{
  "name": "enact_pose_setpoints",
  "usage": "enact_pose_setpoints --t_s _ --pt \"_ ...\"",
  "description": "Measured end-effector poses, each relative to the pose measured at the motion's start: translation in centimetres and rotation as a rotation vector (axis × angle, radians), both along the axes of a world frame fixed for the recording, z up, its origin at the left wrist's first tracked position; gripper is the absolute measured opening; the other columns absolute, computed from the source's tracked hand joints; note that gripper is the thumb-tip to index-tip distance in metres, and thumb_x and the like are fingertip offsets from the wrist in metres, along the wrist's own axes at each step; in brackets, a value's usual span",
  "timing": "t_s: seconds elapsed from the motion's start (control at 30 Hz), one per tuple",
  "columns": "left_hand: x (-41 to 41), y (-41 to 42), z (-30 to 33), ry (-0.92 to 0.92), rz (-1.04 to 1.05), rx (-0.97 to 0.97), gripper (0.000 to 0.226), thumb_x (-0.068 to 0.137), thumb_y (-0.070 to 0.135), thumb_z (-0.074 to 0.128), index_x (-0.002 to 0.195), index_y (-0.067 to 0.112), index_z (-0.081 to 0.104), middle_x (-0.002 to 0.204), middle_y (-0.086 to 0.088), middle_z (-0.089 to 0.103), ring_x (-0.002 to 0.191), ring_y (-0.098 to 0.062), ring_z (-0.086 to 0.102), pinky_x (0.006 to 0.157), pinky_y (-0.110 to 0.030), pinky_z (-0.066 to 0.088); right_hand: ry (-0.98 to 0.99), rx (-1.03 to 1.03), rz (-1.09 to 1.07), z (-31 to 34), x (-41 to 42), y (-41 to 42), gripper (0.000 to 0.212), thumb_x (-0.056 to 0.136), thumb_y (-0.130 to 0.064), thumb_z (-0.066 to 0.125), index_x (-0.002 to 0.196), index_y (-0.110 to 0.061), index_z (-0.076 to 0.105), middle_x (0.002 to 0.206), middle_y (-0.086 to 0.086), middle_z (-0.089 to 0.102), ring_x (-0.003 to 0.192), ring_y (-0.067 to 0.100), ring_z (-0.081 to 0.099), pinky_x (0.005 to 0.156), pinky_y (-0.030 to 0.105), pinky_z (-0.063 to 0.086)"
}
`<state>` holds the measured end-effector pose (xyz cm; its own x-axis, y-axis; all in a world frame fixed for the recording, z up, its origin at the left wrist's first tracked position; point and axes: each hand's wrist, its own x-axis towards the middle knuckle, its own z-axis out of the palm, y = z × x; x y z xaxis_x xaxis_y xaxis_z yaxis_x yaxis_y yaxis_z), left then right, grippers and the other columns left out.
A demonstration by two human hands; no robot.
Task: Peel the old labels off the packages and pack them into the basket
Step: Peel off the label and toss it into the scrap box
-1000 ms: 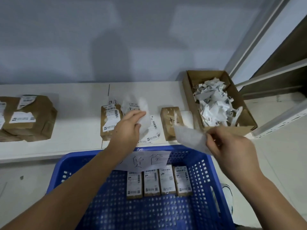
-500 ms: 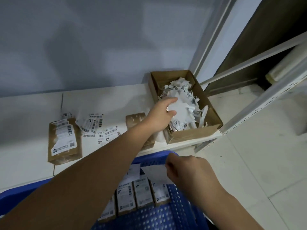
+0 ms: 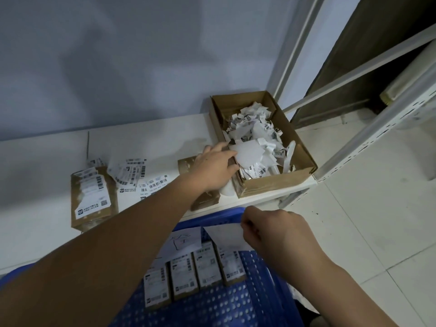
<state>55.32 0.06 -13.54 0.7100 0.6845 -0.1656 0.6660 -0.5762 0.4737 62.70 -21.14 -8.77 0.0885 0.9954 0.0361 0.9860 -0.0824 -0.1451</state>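
Nearest us, four packages [image 3: 195, 270] lie in the blue basket [image 3: 236, 303]. Our right hand [image 3: 278, 234] pinches a white label [image 3: 224, 234] above it. Farther off, our left hand [image 3: 215, 165], fingers loosely extended, touches a white sheet [image 3: 250, 154] at the scrap box [image 3: 271, 185].

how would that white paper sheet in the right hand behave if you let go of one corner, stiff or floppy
Probably floppy: the thin white paper sheet droops below the pinch of the right hand. Likely very light, since fingertips alone hold it. It may cling or curl like the crumpled white label scraps in the brown cardboard box.
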Motion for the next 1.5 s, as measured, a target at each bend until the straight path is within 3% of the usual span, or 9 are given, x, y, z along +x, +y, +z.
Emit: enact_pose_setpoints --t_s 0.1,0.2,0.43,0.6,0.73,0.97,1.2,1.37,1.5 --pt "-1.2 -0.3 0.6 -0.015 -0.025 -0.021 0.050 0.104 0.043 0.048 0.153 0.033 0.043 0.164 0.004 0.028 0.148 -0.026 0.025 0.119 -0.048 0.025 0.004 -0.040 -0.011 0.4 -0.4 0.2 0.011 0.099 -0.034 0.052 0.091 -0.027 0.055 0.068 -0.002 0.063 0.061 0.024 0.060 0.059 0.036 0.051" --pt "-3.3 -0.8 2.1 -0.117 0.046 -0.015 0.041 0.104 0.041 0.050 0.143 0.031 0.054 0.150 0.003 0.046 0.138 -0.021 0.040 0.114 -0.044 0.036 -0.006 0.076 -0.006 0.6 -0.6 0.6 0.012 0.091 -0.027 0.061 0.081 -0.023 0.055 0.054 -0.002 0.056 0.046 0.028 0.053 0.044 0.036 0.047" --pt "-14.7 -8.4 5.6 -0.430 0.375 -0.100 0.014 0.104 0.037 0.050 0.113 0.040 0.060 0.083 0.014 0.069 0.068 -0.001 0.061 0.061 -0.029 0.047 0.016 0.415 0.079 1.4 -3.0 1.9 0.013 0.090 -0.009 0.072 0.080 -0.014 0.065 0.055 -0.002 0.055 0.040 0.021 0.047 0.035 0.028 0.038" --pt "-19.1 -13.7 5.1 -0.623 0.475 -0.500 0.035 0.097 0.055 0.043 0.130 0.057 0.054 0.116 0.024 0.070 0.099 -0.001 0.068 0.083 -0.026 0.057 0.001 0.512 0.237 0.4 -6.5 2.3 0.009 0.091 -0.009 0.066 0.083 -0.012 0.069 0.061 -0.001 0.057 0.047 0.021 0.047 0.039 0.032 0.039" --pt "-20.2 -14.4 5.1 -0.735 0.578 -0.637 0.038 0.095 0.050 0.046 0.131 0.047 0.058 0.128 0.021 0.064 0.100 -0.003 0.070 0.083 -0.027 0.060 0.030 0.519 0.340 -0.4 -9.5 2.8 0.005 0.085 -0.008 0.069 0.082 -0.012 0.070 0.061 -0.001 0.058 0.046 0.022 0.048 0.037 0.032 0.039" --pt "-21.6 -14.9 5.2 -0.867 0.755 -0.634 0.033 0.102 0.035 0.053 0.134 0.040 0.059 0.128 0.019 0.065 0.109 0.001 0.067 0.085 -0.022 0.059 0.099 0.362 0.502 -1.5 -11.8 3.6 0.024 0.099 -0.024 0.054 0.103 -0.012 0.074 0.099 0.004 0.073 0.082 0.023 0.068 0.070 0.039 0.059" --pt "-21.2 -14.5 5.1 -0.975 0.876 -0.499 0.032 0.103 0.023 0.056 0.131 0.035 0.065 0.119 0.021 0.070 0.101 0.002 0.069 0.079 -0.018 0.057 0.149 0.072 0.479 0.2 -10.6 4.3 0.056 0.098 -0.061 0.035 0.134 -0.028 0.063 0.151 -0.001 0.050 0.133 0.019 0.050 0.099 0.035 0.050" --pt "-20.9 -13.5 5.3 -0.987 0.910 -0.553 0.038 0.100 0.006 0.061 0.115 0.040 0.071 0.107 0.025 0.073 0.096 -0.003 0.073 0.077 -0.024 0.061 0.781 0.058 0.132 2.0 -9.2 4.6 0.050 0.088 -0.061 0.045 0.132 -0.043 0.059 0.145 -0.019 0.044 0.128 -0.011 0.045 0.101 0.008 0.040" --pt "-20.0 -14.0 5.2 -0.958 0.829 -0.599 0.042 0.099 0.001 0.061 0.115 0.037 0.073 0.110 0.019 0.074 0.099 -0.005 0.073 0.081 -0.026 0.061 1.098 0.042 -0.039 2.3 -8.8 5.1 0.040 0.084 -0.048 0.059 0.123 -0.047 0.065 0.114 -0.009 0.069 0.104 0.007 0.067 0.094 0.036 0.058"
